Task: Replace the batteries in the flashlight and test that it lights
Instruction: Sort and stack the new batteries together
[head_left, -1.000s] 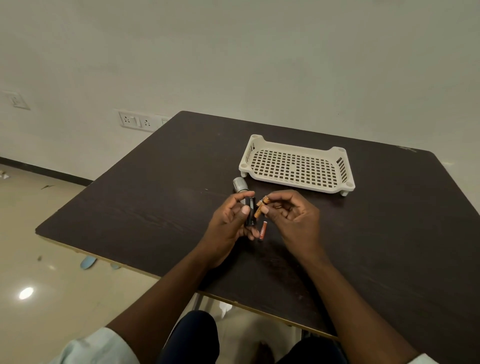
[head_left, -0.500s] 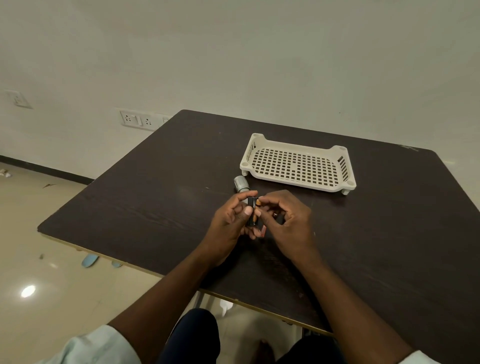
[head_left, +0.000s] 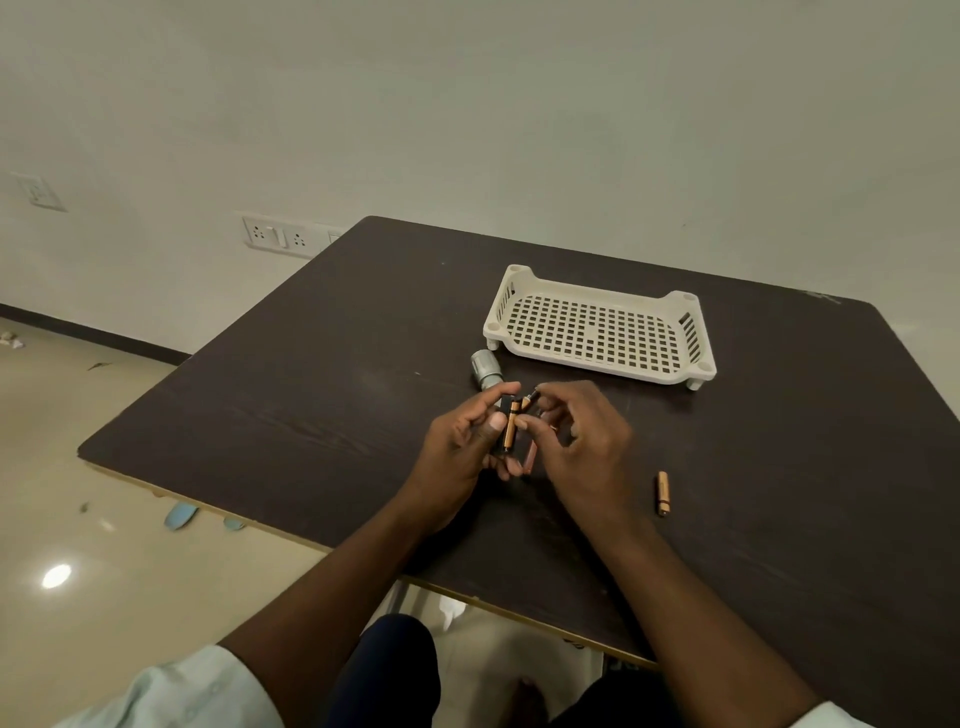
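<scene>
— What's the scene?
— Dark wooden table (head_left: 311, 395) against a pale wall, and I'm looking down on both hands at its middle.
— Count the batteries for me.
— Four that I can make out. One copper battery (head_left: 509, 427) sits in a black holder (head_left: 503, 439) that my left hand (head_left: 462, 452) grips, thumb across it. My right hand (head_left: 582, 441) pinches a second battery (head_left: 529, 402) by its tip, just above the holder. A third (head_left: 529, 457) lies under the fingers, half hidden. A loose battery (head_left: 662, 492) lies apart, to the right.
— And the flashlight?
— One grey flashlight head (head_left: 485, 368), just beyond my knuckles, beside one white perforated tray (head_left: 698, 338).
</scene>
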